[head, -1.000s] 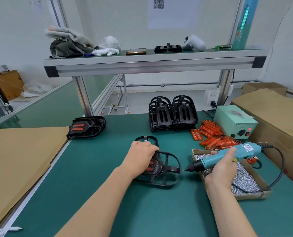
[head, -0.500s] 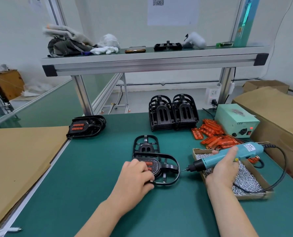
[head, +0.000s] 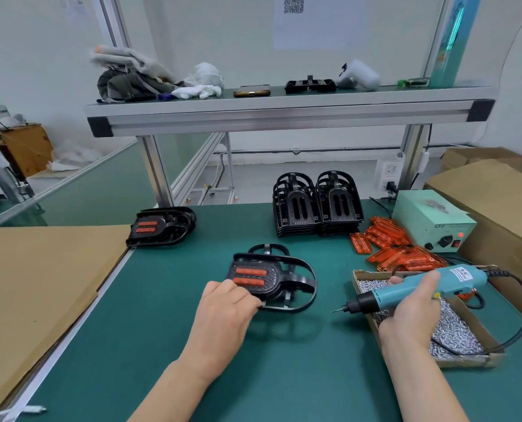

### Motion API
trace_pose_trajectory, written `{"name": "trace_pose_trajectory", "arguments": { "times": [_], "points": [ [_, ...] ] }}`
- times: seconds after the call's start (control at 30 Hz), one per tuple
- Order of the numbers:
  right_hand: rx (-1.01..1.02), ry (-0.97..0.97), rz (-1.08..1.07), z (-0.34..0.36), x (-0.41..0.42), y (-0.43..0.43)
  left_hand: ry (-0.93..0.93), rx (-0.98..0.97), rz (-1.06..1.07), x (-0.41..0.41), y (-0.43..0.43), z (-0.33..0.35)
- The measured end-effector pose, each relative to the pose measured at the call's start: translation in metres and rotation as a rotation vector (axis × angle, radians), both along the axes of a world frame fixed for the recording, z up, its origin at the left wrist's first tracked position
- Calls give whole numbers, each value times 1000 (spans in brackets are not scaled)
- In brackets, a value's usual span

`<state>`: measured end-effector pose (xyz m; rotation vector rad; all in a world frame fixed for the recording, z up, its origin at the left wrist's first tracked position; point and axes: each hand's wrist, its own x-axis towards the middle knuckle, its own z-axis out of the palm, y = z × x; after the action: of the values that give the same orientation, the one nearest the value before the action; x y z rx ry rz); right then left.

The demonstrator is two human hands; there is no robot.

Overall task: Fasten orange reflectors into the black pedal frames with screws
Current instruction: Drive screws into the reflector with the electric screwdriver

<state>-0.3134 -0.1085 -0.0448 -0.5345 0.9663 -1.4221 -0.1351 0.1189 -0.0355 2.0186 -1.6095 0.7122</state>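
Head view of an assembly bench. The left hand (head: 226, 312) is gripping the near left edge of a black pedal frame (head: 296, 280), its fingers curling over the rim. The frame is sitting near the centre of the green mat (head: 162, 330) and tilting its face toward the camera. It appears to be raised, since a shadow is falling on the mat apart from it. Two orange reflectors (head: 250, 276) are sitting side by side in the slots of the frame's face. The right hand (head: 412, 315) is wrapping its fingers round the body of a teal electric screwdriver (head: 405, 287), one digit lying up across the barrel. The bit is pointing left toward the frame, apart from it; whether a screw is sitting on the tip cannot be told. The tool is hovering over the near left corner of a cardboard tray (head: 466, 362) holding silver screws (head: 454, 333), and its black cable is looping round to the right. Behind the tray, loose reflectors (head: 387, 236) are lying in a heap beside a pale green control box (head: 433, 223). Two stacks of empty frames (head: 317, 205) are standing at the back of the mat. A second frame (head: 162, 226) with two reflectors fitted is lying at the far left, just beside a cardboard sheet (head: 34, 293).
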Motion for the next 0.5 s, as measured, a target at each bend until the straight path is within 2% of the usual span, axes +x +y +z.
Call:
{"name": "trace_pose_trajectory", "arguments": {
  "times": [0.23,0.5],
  "points": [
    [-22,12,33,2,1,3,21,-127,243,75,13,17],
    [-44,26,13,-3,5,-1,120,-27,483,160,14,18]
  ]
}}
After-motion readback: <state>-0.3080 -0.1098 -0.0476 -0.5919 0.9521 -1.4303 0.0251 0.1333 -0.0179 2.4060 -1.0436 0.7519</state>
